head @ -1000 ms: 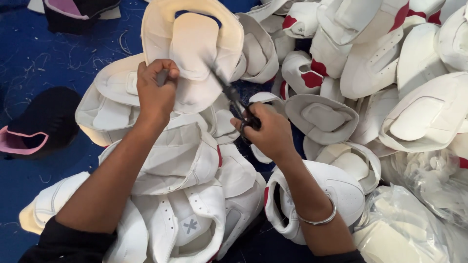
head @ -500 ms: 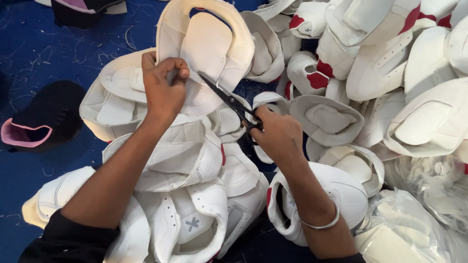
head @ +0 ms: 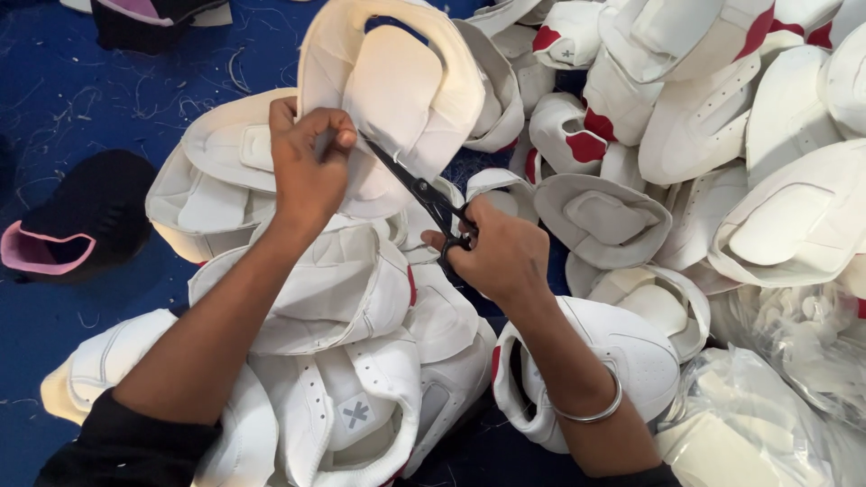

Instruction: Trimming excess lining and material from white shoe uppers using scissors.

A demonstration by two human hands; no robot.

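Between the hands: black scissors (head: pixel 424 194) pointed at a white shoe upper (head: pixel 406 90).
Left hand (head: pixel 307 171): pinched the upper's edge.
Right hand (head: pixel 496 252): gripped the scissor handles.
Around: a pile of white uppers (head: pixel 343 289).

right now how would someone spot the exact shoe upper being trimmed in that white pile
On the blue floor lies a heap of white shoe uppers. The shoe upper stands at its top, pinched by the left hand. Unlike the rest, black scissors in the right hand touch its edge.

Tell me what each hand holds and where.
Left hand pinches the white shoe upper at its edge; right hand grips black scissors by the handles.
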